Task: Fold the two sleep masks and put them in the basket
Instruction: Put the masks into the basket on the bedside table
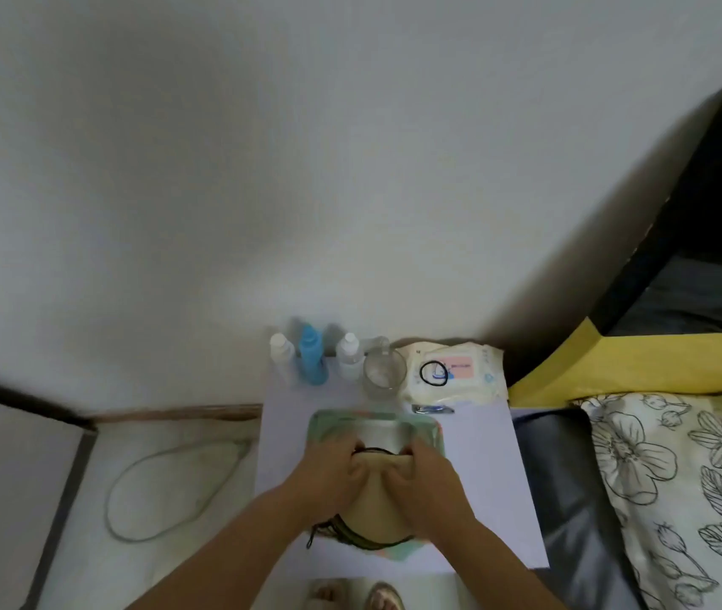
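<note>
A beige sleep mask (pixel 376 499) is held over a pale green basket (pixel 336 425) that stands on a small white table (pixel 482 477). My left hand (pixel 336 468) grips the mask's left side, and my right hand (pixel 425 477) grips its right side. A thin black strap shows at the mask's top edge between my hands. Under the beige mask's near edge lies a darker striped piece with a black cord (pixel 341 534); I cannot tell whether it is the second mask. Most of the basket's inside is hidden by my hands.
Along the table's back edge stand two white bottles (pixel 281 352), a blue bottle (pixel 313 354), a clear glass (pixel 384 372) and a pack of wipes (pixel 454 376) with a black hair tie on it. A bed with a floral pillow (pixel 676 477) is on the right. A cable loop (pixel 165 490) lies on the floor.
</note>
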Tool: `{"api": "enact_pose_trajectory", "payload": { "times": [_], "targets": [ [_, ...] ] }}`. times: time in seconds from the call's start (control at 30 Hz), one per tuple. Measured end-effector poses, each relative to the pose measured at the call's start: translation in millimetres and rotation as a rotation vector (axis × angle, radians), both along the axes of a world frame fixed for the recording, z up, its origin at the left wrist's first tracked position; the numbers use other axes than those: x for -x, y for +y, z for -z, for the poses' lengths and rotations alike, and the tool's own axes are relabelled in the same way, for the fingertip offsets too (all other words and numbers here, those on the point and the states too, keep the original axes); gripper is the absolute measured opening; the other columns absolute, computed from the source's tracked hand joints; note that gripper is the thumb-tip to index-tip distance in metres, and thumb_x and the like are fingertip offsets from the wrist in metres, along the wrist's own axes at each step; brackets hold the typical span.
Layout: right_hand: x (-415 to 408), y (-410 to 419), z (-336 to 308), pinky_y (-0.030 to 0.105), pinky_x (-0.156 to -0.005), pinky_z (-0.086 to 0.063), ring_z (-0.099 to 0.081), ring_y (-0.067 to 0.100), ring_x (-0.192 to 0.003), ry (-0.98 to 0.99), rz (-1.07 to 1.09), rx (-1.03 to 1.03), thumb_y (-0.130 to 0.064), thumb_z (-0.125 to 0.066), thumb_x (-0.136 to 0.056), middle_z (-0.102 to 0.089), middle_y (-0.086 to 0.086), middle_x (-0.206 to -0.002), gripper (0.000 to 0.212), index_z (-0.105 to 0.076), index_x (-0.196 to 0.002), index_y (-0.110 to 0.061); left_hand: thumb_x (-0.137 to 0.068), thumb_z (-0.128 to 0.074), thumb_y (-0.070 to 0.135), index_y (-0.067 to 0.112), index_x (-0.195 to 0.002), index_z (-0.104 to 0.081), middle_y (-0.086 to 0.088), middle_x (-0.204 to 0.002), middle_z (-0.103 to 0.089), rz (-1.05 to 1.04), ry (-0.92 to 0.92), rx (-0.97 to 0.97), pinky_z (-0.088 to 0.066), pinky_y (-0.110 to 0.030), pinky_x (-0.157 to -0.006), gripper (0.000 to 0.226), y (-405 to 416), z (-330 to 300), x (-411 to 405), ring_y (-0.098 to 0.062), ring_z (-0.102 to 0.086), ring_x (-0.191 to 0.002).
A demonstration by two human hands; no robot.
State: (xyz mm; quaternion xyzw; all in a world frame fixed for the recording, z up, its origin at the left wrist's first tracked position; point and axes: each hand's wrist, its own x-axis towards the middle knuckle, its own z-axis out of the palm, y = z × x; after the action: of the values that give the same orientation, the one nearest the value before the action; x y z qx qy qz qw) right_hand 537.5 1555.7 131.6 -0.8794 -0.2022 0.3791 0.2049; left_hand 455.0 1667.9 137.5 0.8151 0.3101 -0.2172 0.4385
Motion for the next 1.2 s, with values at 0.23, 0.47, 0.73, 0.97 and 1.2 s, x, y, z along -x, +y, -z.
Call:
{"api": "enact_pose_trajectory", "payload": {
  "times": [0.23,0.47,0.73,0.97,1.2],
  "targets": [
    [-12.0,21.7,63.4,0.037,-0.077,-0.051,-0.060,0.024,-0.087,0.040,0.097,0.041,-0.020,-0.056,-0.086,-0.065,0.010,-0.100,0.020,-0.053,-0.102,-0.008,-0.094,-0.043,0.023,0.010,-0.122,-0.051,-0.010,-0.128,-0.057,0.000,0.023,-0.001,-0.044,-0.034,-0.099,0.032,17.2,75.8,-15.6,-0.021,-0.053,-0.113],
    [-13.6,32.3,112.7,0.026,-0.070,-0.040,-0.063,0.029,-0.101,0.095,0.117,0.130,-0.019,-0.052,-0.088,-0.065,0.010,-0.110,0.027,-0.051,-0.113,-0.009,-0.095,-0.042,0.021,0.010,-0.128,-0.045,-0.011,-0.131,-0.057,-0.017,0.131,0.027,-0.046,-0.035,-0.101,0.036,19.9,130.6,-23.8,-0.025,-0.056,-0.117],
    [-14.4,34.3,150.8,0.032,-0.079,-0.048,-0.062,0.029,-0.102,0.195,0.151,0.196,-0.018,-0.051,-0.089,-0.064,0.014,-0.113,0.030,-0.050,-0.116,-0.007,-0.093,-0.043,0.010,0.007,-0.129,-0.042,-0.013,-0.134,-0.051,-0.102,0.186,0.120,-0.041,-0.030,-0.100,0.037,15.3,171.9,-27.2,-0.026,-0.051,-0.121],
    [-13.6,33.8,164.1,0.028,-0.072,-0.043,-0.061,0.030,-0.102,0.189,0.119,0.204,-0.017,-0.050,-0.089,-0.060,0.016,-0.118,0.031,-0.048,-0.118,-0.005,-0.093,-0.043,0.010,0.007,-0.126,-0.044,-0.014,-0.132,-0.051,-0.119,0.206,0.089,-0.042,-0.027,-0.097,0.034,11.4,181.4,-27.0,-0.025,-0.052,-0.118],
    [-9.8,25.8,142.0,0.030,-0.084,-0.048,-0.060,0.024,-0.108,0.054,0.025,0.235,-0.023,-0.047,-0.093,-0.055,0.011,-0.124,0.041,-0.040,-0.130,-0.008,-0.090,-0.046,0.010,0.004,-0.122,-0.050,-0.015,-0.125,-0.059,-0.142,0.185,0.029,-0.046,-0.031,-0.098,0.033,11.5,159.1,-25.3,-0.026,-0.056,-0.113]
  ]
}}
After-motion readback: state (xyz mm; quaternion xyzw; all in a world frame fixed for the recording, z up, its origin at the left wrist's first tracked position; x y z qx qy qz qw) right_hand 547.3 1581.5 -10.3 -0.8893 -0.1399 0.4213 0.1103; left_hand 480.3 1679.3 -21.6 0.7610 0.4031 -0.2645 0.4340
